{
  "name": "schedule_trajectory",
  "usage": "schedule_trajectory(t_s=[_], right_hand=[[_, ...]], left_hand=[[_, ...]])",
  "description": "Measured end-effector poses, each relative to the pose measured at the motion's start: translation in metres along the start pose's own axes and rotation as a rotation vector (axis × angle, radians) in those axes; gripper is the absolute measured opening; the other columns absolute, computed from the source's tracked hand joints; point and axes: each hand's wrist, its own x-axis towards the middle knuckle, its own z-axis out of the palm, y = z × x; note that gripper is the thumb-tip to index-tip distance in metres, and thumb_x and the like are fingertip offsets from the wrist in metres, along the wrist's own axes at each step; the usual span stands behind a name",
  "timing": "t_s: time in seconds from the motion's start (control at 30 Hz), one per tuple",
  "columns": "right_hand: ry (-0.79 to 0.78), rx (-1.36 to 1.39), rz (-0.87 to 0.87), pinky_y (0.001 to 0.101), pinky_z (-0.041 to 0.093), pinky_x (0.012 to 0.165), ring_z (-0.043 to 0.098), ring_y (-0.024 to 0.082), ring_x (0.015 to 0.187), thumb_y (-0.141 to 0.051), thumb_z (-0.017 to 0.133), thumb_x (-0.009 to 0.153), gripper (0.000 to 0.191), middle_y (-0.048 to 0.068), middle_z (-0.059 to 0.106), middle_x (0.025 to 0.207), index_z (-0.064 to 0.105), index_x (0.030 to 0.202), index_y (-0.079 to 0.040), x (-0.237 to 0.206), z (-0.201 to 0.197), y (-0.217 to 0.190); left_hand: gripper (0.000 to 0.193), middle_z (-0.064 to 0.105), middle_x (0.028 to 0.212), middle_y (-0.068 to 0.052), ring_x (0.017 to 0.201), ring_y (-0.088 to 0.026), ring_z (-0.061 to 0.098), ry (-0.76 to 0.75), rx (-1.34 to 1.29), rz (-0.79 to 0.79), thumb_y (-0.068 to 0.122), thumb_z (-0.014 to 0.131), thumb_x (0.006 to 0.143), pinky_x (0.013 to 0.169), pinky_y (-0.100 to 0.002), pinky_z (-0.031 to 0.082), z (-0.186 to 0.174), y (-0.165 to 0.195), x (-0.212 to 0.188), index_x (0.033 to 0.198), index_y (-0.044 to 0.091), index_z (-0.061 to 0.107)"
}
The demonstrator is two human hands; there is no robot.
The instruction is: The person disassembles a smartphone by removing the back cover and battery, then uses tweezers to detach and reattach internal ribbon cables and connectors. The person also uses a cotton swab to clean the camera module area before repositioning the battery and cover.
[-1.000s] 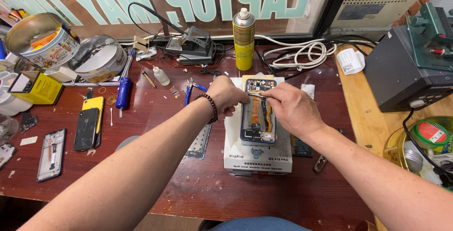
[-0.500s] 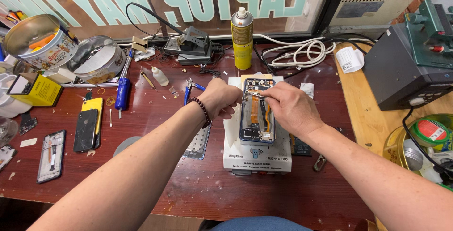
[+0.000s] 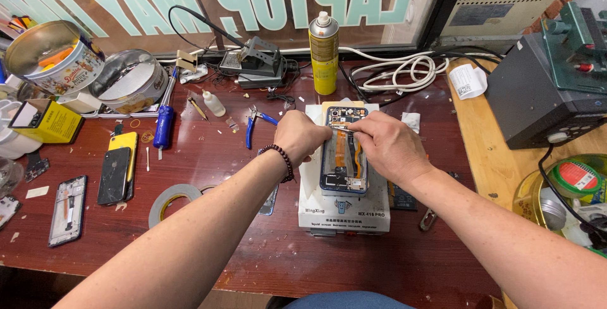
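An opened phone point(image 3: 343, 160) with its back off, showing orange flex cables and a board, lies on a white heating pad box point(image 3: 344, 205) in the middle of the dark red bench. My left hand point(image 3: 298, 136), with a dark bead bracelet on the wrist, is closed against the phone's upper left edge. My right hand point(image 3: 387, 145) rests over the phone's upper right side, fingertips pinched on something small at the top of the board; what it is I cannot tell.
A yellow spray can point(image 3: 324, 54) stands behind the pad. Blue-handled pliers point(image 3: 254, 124), a blue screwdriver point(image 3: 164, 122), a tape roll point(image 3: 172, 199), several phones point(image 3: 116, 173) and round tins point(image 3: 57, 58) fill the left. A black machine point(image 3: 544, 88) and coiled white cable point(image 3: 404, 72) sit right.
Both hands stay on the phone's upper end with only small shifts; my right fingers have moved slightly toward the top of the board.
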Motion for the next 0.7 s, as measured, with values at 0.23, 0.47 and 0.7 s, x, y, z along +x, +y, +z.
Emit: schedule_trajectory(t_s=[0.23, 0.47, 0.7], right_hand=[[0.021, 0.021, -0.012, 0.0408, 0.058, 0.078, 0.072, 0.03, 0.09, -0.015, 0.066, 0.091, 0.019, 0.007, 0.073, 0.102, 0.078, 0.106, -0.012, -0.001, 0.001, 0.0], [0.031, 0.016, -0.013, 0.04, 0.058, 0.078, 0.072, 0.029, 0.089, -0.016, 0.066, 0.092, 0.018, 0.007, 0.073, 0.102, 0.078, 0.104, -0.011, 0.0, 0.001, 0.0], [0.043, 0.027, -0.024, 0.0401, 0.058, 0.077, 0.072, 0.029, 0.088, -0.015, 0.067, 0.091, 0.018, 0.007, 0.073, 0.103, 0.078, 0.104, -0.01, 0.0, 0.002, -0.001]], left_hand=[[0.035, 0.075, 0.07, -0.019, 0.06, -0.025, 0.075, 0.051, 0.077, 0.06, 0.029, 0.078, 0.075, 0.056, -0.036, 0.061, 0.003, -0.001, -0.004, 0.072, -0.006, 0.074], [0.036, 0.074, 0.077, -0.025, 0.078, -0.033, 0.076, 0.138, 0.106, 0.138, 0.031, 0.076, 0.073, 0.078, -0.042, 0.06, 0.009, -0.009, -0.002, 0.075, -0.005, 0.076], [0.037, 0.074, 0.081, -0.027, 0.083, -0.037, 0.076, 0.164, 0.07, 0.141, 0.032, 0.074, 0.075, 0.08, -0.042, 0.059, 0.012, -0.012, -0.006, 0.079, -0.005, 0.077]])
